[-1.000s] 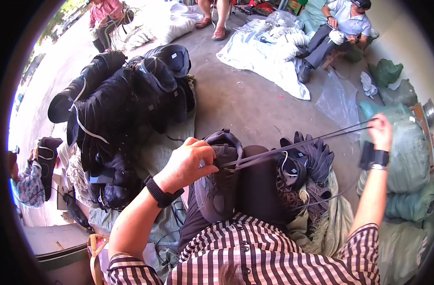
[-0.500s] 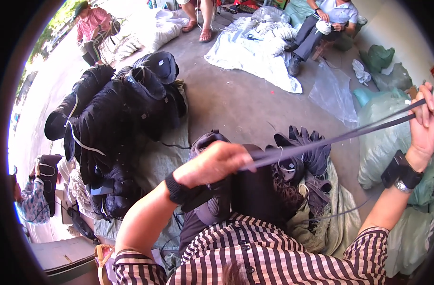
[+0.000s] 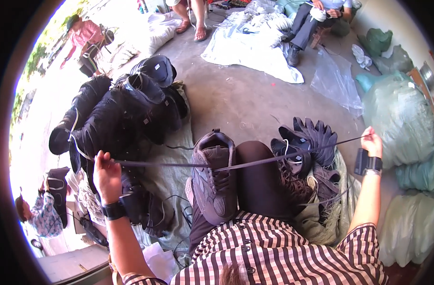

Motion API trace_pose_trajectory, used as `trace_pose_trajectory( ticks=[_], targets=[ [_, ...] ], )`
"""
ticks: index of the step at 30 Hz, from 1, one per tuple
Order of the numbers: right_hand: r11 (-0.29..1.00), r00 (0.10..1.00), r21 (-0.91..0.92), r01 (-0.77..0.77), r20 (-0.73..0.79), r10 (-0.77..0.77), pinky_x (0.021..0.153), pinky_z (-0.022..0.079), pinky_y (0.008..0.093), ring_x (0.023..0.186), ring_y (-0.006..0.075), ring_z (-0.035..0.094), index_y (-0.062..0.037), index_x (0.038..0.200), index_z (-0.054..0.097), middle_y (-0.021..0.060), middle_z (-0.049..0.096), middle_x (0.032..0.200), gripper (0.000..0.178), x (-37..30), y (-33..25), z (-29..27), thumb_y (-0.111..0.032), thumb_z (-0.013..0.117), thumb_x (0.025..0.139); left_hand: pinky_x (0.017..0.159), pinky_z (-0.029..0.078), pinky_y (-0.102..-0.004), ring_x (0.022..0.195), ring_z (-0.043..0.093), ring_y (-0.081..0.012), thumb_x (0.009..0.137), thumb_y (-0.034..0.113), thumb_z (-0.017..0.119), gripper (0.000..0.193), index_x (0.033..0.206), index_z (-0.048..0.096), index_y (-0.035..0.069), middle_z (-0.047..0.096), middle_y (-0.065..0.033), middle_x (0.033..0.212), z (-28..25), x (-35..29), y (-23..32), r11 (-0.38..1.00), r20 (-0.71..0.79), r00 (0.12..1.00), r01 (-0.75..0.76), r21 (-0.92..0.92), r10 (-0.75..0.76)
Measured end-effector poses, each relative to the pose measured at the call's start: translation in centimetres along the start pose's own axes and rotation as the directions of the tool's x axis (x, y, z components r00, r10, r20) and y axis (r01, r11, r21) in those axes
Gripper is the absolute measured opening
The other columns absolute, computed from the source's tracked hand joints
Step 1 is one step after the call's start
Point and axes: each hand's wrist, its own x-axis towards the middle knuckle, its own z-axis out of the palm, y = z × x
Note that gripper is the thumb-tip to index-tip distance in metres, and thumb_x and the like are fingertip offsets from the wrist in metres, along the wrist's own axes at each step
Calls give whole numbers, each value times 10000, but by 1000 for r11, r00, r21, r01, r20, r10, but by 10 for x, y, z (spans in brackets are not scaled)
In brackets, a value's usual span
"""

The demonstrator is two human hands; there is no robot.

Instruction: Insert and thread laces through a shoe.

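Note:
A dark grey sneaker [image 3: 208, 192] rests on my left thigh, its toe toward me and its upper part laced. A long dark shoelace [image 3: 269, 159] is drawn out to both sides across the shoe. My left hand [image 3: 107, 178], out at the left beside the dark pile, is closed on one end of it. Far to the right, my right hand [image 3: 372, 143] pinches the other end between its fingertips. Close to my right knee sit several more dark shoes [image 3: 317, 140] with loose laces, on a pale sack [image 3: 347, 178].
A big heap of stacked black shoe parts [image 3: 117, 109] stands at the left. Bulging green plastic bags [image 3: 400, 118] line the right side. Ahead lie a white sheet [image 3: 245, 50] and a clear plastic sheet [image 3: 336, 83] on the floor. Several other people sit around.
My left hand has swung left and my right hand has come down and inward. The lace, doubled before, is now spread in one line over the shoe.

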Motion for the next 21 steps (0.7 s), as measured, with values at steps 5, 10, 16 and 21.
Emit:
trace_pose_trajectory(
  ticks=[5, 10, 16, 21],
  targets=[
    [751, 969, -655, 79, 227, 96, 383, 266, 185, 473, 36, 390, -10, 1081, 622, -7, 540, 709, 248, -56, 161, 14, -118, 605, 858, 515, 398, -236, 517, 429, -72, 974, 262, 495, 160, 966, 574, 123, 527, 46, 679, -164, 51, 43, 999, -47, 999, 2, 42, 0],
    [446, 647, -723, 528, 682, 340, 593, 509, 227, 633, 108, 609, 11, 1154, 570, 91, 657, 797, 301, -161, 278, 43, -35, 566, 857, 348, 253, -214, 416, 332, -54, 994, 266, 459, 225, 1028, 588, 84, 428, 53, 559, -55, 5, -22, 917, -160, 987, 61, 395, 3],
    [224, 447, -685, 694, 653, 611, 638, 519, 278, 651, 159, 642, 11, 875, 619, 99, 662, 744, 72, -212, 330, 44, -54, 595, 855, 439, 320, -215, 476, 363, -44, 998, 275, 455, 258, 921, 599, 75, 396, 53, 544, 44, -84, -69, 635, 299, 949, -171, 753, -99],
    [116, 330, -496, 861, 716, 615, 658, 486, 405, 700, 324, 636, -15, 768, 628, 163, 635, 703, 147, -212, 335, 31, -161, 643, 776, 644, 461, -215, 680, 565, -82, 985, 111, 449, 211, 1145, 560, 30, 641, -51, 884, 92, -133, -114, 703, 444, 887, -235, 671, -127]
  ],
)
